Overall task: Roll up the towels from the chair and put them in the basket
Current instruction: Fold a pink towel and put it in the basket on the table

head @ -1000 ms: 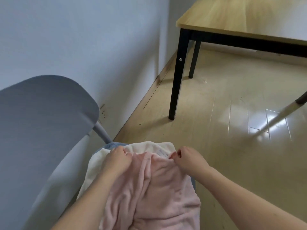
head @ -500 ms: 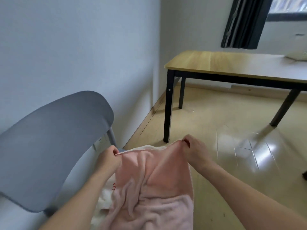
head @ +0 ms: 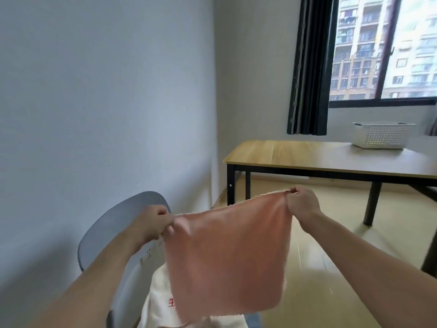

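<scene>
Progress: we judge the task to be at its start. The basket, white and perforated, stands on the far right part of the wooden surface under the window; from this angle we cannot see its inside, so we cannot tell whether any towel is in it. No rolled towel shows anywhere in view.

On the grey chair, at lower left, a white towel with red marks lies unrolled on the seat. A bit of blue shows beside it at the bottom edge; we cannot tell what it is.

The pink towel is lifted clear, hanging flat and spread in front of the chair, its lower edge just above the white towel. It is not rolled yet.

Hands: our left hand pinches the towel's upper left corner with curled fingers, close to the chair back. Our right hand pinches the upper right corner, held a little higher. The two hands are well apart, the top edge sagging slightly between them.

Left to do, in our estimate: roll the pink towel, carry it to the basket, well away across the room, then repeat for the white one.
</scene>
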A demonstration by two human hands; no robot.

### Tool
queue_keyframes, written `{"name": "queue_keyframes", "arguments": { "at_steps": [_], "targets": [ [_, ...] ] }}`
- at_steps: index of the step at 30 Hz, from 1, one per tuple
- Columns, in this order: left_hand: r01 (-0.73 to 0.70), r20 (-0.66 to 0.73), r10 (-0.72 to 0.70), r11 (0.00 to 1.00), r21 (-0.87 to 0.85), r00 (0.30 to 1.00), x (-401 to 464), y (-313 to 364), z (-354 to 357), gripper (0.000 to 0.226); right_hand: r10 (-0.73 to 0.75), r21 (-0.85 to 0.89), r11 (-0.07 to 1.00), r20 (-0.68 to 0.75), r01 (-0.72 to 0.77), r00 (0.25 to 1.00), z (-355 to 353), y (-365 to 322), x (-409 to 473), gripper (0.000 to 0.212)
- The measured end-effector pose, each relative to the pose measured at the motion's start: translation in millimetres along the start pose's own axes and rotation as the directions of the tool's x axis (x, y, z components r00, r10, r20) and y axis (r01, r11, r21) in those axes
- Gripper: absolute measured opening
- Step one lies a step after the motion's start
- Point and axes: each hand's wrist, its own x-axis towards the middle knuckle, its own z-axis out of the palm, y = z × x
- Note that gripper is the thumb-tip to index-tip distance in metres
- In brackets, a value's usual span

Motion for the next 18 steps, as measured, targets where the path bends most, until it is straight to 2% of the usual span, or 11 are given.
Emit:
{"name": "queue_keyframes", "arguments": {
  "at_steps": [2,4,7,9,12,15,18],
  "targets": [
    [-0.055,0.211,0.072,0.995,-0.088,0.975,-20,26,5,0.014,0.010,-0.051,0.999,0.037,-0.008,0.999,-9,-6,0,0.021],
    [-0.098,0.275,0.168,0.962,-0.253,0.947,-33,47,8,0.017,-0.007,-0.076,0.997,0.053,0.011,0.999,-16,-13,0,0.021],
    [-0.096,0.209,0.203,0.896,-0.433,0.956,-35,62,3,0.031,-0.019,-0.080,0.997,0.021,0.020,1.000,-28,-24,2,0.024],
    [-0.071,0.128,0.154,0.866,-0.495,0.980,-31,64,-1,0.037,-0.007,-0.063,0.998,-0.009,0.006,1.000,-37,-30,6,0.024],
    [-0.052,0.016,0.074,0.820,-0.570,0.997,-30,66,-3,0.032,-0.010,-0.072,0.997,-0.054,0.006,0.999,-53,-35,13,0.017],
    [-0.069,-0.062,0.036,0.711,-0.700,0.997,-32,72,0,0.015,0.044,0.044,0.998,0.030,-0.045,0.999,-68,-45,11,0.019],
    [-0.080,-0.083,0.028,0.662,-0.745,0.996,-43,88,4,0.013,0.120,0.226,0.962,0.156,-0.154,0.980,-74,-61,0,0.028]
  ]
}}
